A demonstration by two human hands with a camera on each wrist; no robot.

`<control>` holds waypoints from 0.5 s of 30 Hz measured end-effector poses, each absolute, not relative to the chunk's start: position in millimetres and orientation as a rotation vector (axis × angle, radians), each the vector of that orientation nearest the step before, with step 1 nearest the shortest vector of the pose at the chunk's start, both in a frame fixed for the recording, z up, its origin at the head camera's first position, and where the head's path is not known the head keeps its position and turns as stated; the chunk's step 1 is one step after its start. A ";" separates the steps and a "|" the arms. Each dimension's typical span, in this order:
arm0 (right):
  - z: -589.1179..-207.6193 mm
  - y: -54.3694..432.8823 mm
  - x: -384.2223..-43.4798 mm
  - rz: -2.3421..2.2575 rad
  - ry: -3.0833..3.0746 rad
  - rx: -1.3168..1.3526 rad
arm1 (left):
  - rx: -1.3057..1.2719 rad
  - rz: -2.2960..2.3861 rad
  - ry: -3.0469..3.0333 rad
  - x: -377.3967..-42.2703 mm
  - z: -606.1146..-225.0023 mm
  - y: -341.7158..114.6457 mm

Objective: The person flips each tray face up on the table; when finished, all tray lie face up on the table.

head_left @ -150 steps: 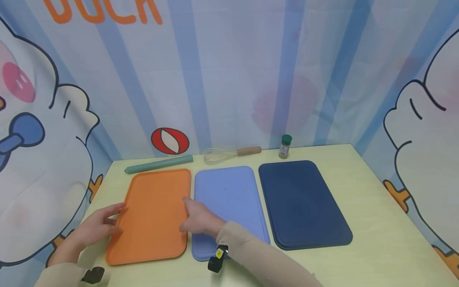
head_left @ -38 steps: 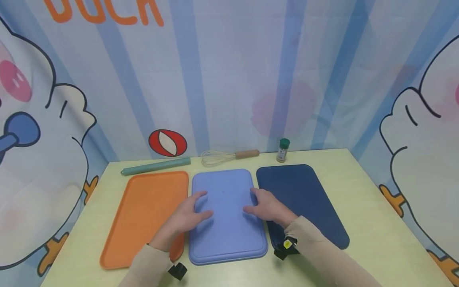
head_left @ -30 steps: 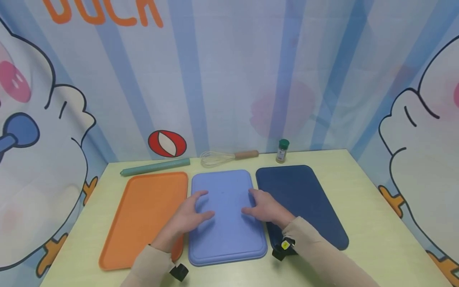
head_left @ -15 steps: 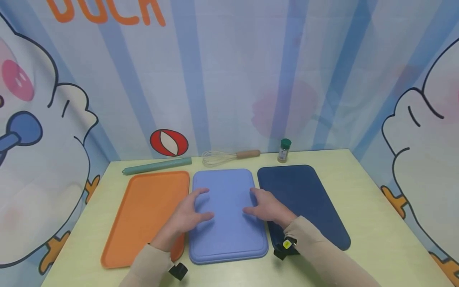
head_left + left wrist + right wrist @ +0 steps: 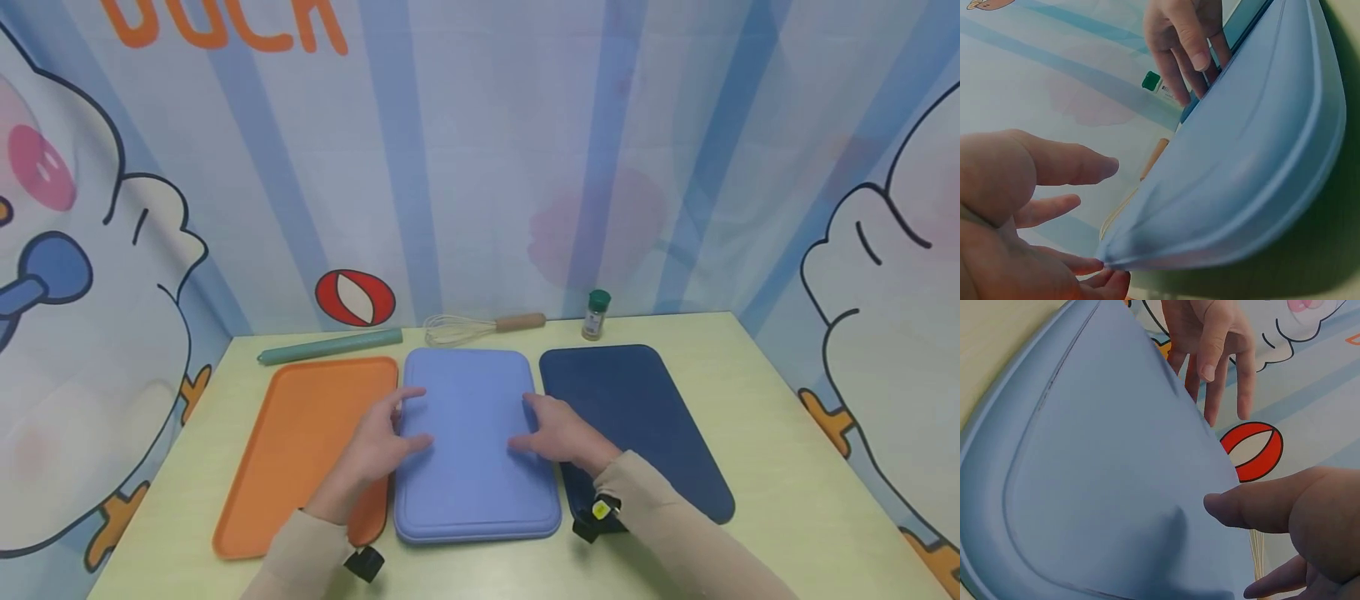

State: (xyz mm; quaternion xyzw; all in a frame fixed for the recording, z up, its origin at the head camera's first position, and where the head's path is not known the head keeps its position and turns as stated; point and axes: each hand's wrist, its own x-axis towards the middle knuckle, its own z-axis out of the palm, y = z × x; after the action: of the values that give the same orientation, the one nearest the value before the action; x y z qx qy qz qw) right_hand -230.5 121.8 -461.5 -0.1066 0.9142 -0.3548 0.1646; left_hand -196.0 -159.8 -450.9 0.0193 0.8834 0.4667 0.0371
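Note:
A periwinkle-blue tray (image 5: 472, 475) with rounded corners lies between my two hands. At its left side my left hand (image 5: 375, 442) is spread. In the left wrist view the lower fingertips (image 5: 1107, 269) touch the tray's edge, and the thumb stands apart. My right hand (image 5: 561, 429) is at the right side with its thumb over the tray's surface. In the left wrist view that hand's straight fingers (image 5: 1175, 69) pass behind the tray's edge, so their tips are partly hidden. Dark shadow lies below the near rim, which looks slightly off the table.
An orange tray (image 5: 300, 467) lies left, under my left forearm; a navy tray (image 5: 630, 417) lies right, partly under my right arm. Along the back are a green rolling pin (image 5: 330, 346), a whisk (image 5: 517, 322) and a green-capped spice jar (image 5: 595, 315). A printed curtain (image 5: 487, 167) hangs behind.
Both hands have come from the orange tray to the blue one. Within the last half second my left hand moved slightly left, and the blue tray shifted slightly upward in the head view.

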 end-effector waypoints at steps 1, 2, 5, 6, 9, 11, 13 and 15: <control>-461.5 121.8 -230.6 -1.017 2.599 -0.299 | 0.060 1.451 2.700 -196.7 -450.4 -161.0; -461.4 121.8 -230.5 -1.019 2.595 -0.295 | 0.058 1.468 2.687 -197.3 -450.1 -162.4; -461.2 121.6 -230.1 -1.039 2.579 -0.278 | 0.069 1.505 2.654 -199.4 -449.5 -165.9; -461.2 121.8 -230.2 -1.046 2.575 -0.276 | 0.075 1.512 2.648 -200.0 -449.3 -166.9; -461.6 122.2 -230.7 -1.052 2.570 -0.275 | 0.085 1.514 2.647 -201.5 -449.4 -169.7; -461.6 122.5 -230.9 -1.055 2.563 -0.270 | 0.092 1.525 2.642 -202.3 -449.1 -171.1; -461.6 122.7 -231.1 -1.048 2.561 -0.262 | 0.097 1.542 2.632 -202.8 -448.7 -172.7; -461.3 122.9 -231.2 -1.042 2.559 -0.249 | 0.110 1.559 2.621 -203.3 -447.9 -173.9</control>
State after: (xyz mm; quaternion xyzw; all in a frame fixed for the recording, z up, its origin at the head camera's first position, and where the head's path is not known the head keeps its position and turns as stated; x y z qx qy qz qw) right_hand -231.2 122.9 -461.3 -0.0883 0.9068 -0.3695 0.1828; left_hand -203.3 -173.9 -447.9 0.0360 0.8580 0.5104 0.0450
